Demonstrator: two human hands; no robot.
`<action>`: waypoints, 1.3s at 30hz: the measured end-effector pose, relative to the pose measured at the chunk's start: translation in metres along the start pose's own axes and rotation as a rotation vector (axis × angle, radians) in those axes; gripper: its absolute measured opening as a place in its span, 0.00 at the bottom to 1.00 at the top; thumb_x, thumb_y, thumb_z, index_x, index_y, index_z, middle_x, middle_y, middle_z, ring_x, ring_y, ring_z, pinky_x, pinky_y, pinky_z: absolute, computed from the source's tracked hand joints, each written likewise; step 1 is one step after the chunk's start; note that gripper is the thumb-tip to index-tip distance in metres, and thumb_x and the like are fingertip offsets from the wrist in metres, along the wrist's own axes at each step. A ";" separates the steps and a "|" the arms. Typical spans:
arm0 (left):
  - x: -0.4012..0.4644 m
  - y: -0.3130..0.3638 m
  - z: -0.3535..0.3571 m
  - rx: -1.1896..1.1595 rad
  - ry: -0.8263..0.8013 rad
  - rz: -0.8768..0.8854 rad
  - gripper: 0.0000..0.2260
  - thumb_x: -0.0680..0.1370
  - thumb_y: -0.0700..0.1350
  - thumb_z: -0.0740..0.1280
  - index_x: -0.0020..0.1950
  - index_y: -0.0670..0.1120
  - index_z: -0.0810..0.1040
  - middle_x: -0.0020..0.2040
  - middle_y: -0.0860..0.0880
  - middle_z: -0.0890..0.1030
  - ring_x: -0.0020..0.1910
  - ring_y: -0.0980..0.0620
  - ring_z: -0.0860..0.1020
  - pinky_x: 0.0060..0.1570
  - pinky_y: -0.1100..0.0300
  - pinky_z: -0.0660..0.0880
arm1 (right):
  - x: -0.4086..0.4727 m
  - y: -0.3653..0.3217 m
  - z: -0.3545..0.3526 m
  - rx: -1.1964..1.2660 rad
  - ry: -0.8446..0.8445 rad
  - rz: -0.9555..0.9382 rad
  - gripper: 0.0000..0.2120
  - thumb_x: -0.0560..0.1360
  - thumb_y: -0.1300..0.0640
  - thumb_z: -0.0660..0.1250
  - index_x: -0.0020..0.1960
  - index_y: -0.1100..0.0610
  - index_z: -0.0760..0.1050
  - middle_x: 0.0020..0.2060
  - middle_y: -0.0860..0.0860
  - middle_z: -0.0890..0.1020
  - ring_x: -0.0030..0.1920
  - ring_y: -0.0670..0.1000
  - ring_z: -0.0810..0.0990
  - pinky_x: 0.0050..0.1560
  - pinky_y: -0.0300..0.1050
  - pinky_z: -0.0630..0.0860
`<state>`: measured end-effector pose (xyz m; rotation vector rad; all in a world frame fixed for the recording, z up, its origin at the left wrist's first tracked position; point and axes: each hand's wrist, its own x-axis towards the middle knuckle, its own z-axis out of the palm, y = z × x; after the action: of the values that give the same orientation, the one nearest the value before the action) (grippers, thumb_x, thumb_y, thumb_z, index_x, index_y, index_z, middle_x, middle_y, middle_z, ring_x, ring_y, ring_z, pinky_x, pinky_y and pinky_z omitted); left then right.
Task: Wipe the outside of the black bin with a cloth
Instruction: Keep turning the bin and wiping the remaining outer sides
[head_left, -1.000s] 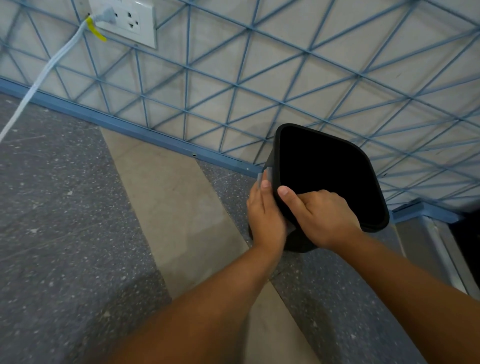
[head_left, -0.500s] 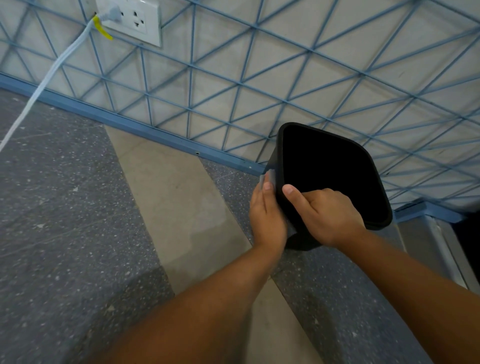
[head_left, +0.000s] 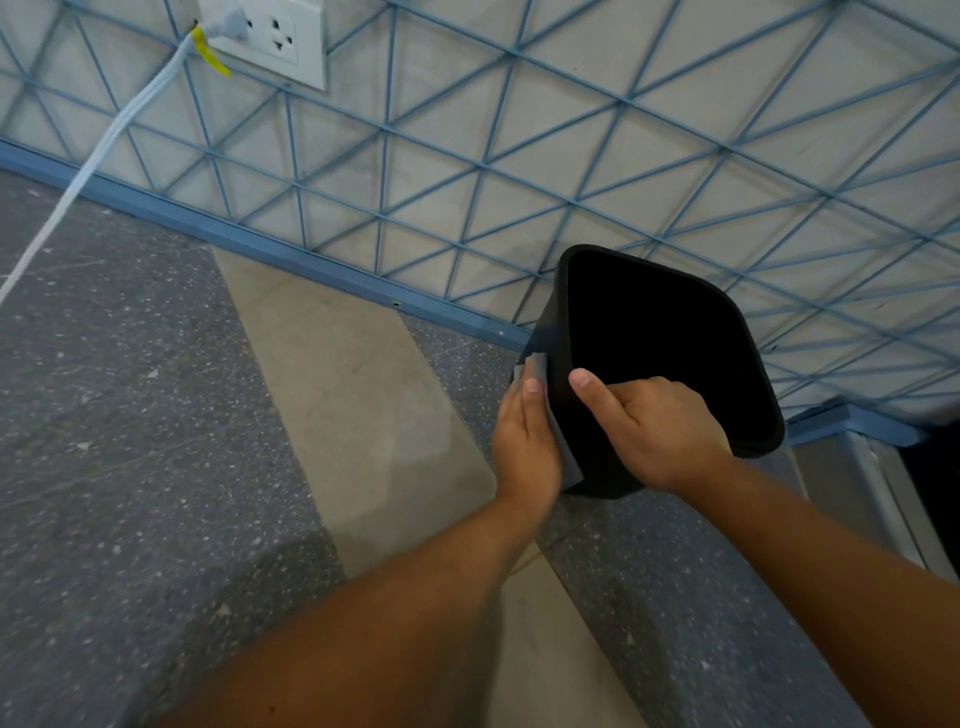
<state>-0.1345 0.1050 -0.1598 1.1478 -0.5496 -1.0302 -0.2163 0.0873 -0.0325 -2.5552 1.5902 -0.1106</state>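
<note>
The black bin (head_left: 660, 358) is tilted with its open mouth turned up toward the camera, close to the foot of the wall (head_left: 571, 130) and above the floor (head_left: 130, 415); whether its base touches the floor cannot be told. The right hand (head_left: 657, 428) grips the near rim, thumb stretched along the edge and fingers curled over it. The left hand (head_left: 527, 441) lies flat with straight fingers against the bin's left outer side, pressing a grey cloth (head_left: 537, 366) to it; the cloth shows above the fingertips and along the palm's edge. The floor is dark speckled stone crossed by a pale beige strip, bordered by a blue skirting (head_left: 291, 249). The wall carries a pattern of blue lines in triangles. At the top left is a white socket plate (head_left: 280, 41) with a pale cable (head_left: 104, 150) plugged in, bearing a yellow tag (head_left: 208, 52). No writing can be read anywhere.
</note>
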 end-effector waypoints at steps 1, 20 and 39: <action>0.003 0.004 0.003 -0.046 0.013 -0.017 0.24 0.87 0.57 0.57 0.80 0.48 0.71 0.80 0.49 0.73 0.81 0.53 0.68 0.83 0.49 0.64 | 0.000 0.000 0.000 0.005 0.004 -0.004 0.31 0.75 0.32 0.42 0.30 0.48 0.73 0.26 0.47 0.75 0.32 0.50 0.77 0.37 0.49 0.75; 0.006 -0.013 0.015 -0.140 0.057 -0.051 0.34 0.78 0.75 0.58 0.78 0.56 0.72 0.80 0.48 0.72 0.81 0.48 0.69 0.80 0.52 0.65 | 0.003 0.005 0.005 0.017 0.021 -0.012 0.38 0.73 0.28 0.37 0.36 0.49 0.78 0.28 0.48 0.78 0.33 0.49 0.78 0.38 0.51 0.76; -0.009 0.002 0.027 -0.203 0.111 -0.008 0.32 0.68 0.83 0.61 0.67 0.69 0.74 0.80 0.50 0.74 0.81 0.51 0.69 0.82 0.43 0.64 | 0.001 0.002 0.001 0.035 0.015 -0.028 0.31 0.74 0.31 0.40 0.31 0.47 0.72 0.27 0.47 0.76 0.31 0.47 0.77 0.35 0.48 0.73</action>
<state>-0.1594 0.1007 -0.1471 1.0206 -0.3447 -0.9984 -0.2170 0.0855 -0.0336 -2.5564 1.5440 -0.1588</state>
